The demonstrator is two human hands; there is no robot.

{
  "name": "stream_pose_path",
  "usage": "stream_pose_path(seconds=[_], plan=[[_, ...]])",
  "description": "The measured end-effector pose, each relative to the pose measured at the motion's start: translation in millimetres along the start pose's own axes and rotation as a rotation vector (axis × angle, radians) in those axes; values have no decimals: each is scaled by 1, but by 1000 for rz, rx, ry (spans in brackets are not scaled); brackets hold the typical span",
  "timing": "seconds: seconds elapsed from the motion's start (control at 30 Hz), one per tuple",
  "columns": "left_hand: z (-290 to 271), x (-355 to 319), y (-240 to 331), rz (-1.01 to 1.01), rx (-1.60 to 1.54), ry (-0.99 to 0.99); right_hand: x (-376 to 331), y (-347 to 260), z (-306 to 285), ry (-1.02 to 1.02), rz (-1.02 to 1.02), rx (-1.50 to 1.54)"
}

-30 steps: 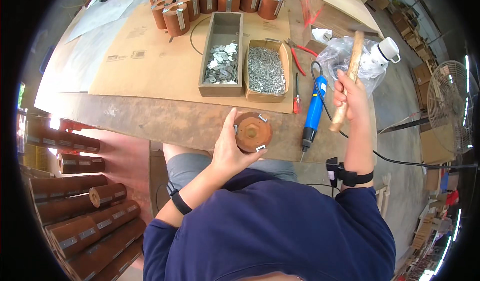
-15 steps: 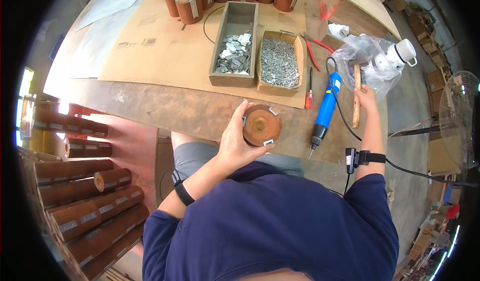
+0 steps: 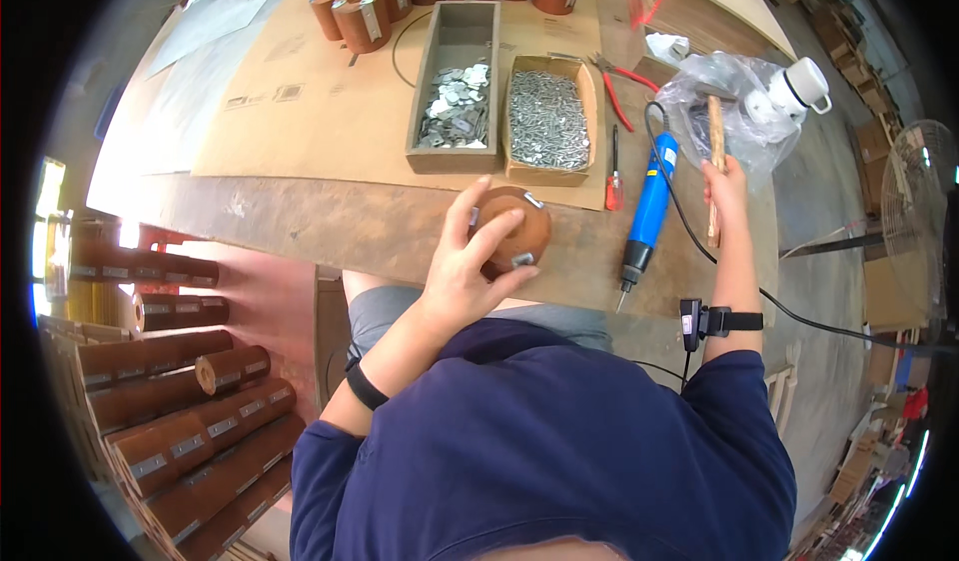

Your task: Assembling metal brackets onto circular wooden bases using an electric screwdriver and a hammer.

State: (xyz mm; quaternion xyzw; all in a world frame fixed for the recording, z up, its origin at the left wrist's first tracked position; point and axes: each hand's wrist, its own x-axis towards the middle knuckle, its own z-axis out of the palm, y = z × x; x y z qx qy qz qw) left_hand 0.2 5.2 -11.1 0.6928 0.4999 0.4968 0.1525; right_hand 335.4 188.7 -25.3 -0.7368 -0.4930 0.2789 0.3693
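Note:
My left hand (image 3: 462,266) is wrapped round a brown cylinder (image 3: 529,229) at the table's near edge. One finger lies across the cylinder's top, hiding its centre, while the thumb rests along the near side. Small silver metal clips (image 3: 523,259) sit at the cylinder's rim. On the right, my right hand (image 3: 728,189) grips the wooden handle of a hammer (image 3: 716,131); its head lies against a clear plastic bag. Between my hands is a blue power screwdriver (image 3: 651,199) with its bit pointing toward me.
Beyond my left hand stand a wooden box of metal plates (image 3: 414,131) and a carton of screws (image 3: 595,131). Red-handled pliers (image 3: 613,96), a red screwdriver (image 3: 614,186), a cable, and a white bottle (image 3: 799,86) lie right. More brown cylinders (image 3: 362,19) stand at the back; others are stacked lower left.
A finger of my left hand has moved onto the cylinder's top, covering the hole that showed there. My right hand has shifted slightly away from me with the hammer.

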Motion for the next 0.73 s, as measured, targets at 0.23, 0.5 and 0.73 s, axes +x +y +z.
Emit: stream_pose_path(seconds=[0.23, 0.5, 0.73], plan=[[-4, -9, 3, 308, 207, -46, 0, 4, 5, -154, 60, 161], [0, -25, -3, 377, 233, 35, 3, 8, 18, -208, 17, 61], [5, -27, -4, 283, 66, 156, 65, 68, 38, 34, -357, -488]])
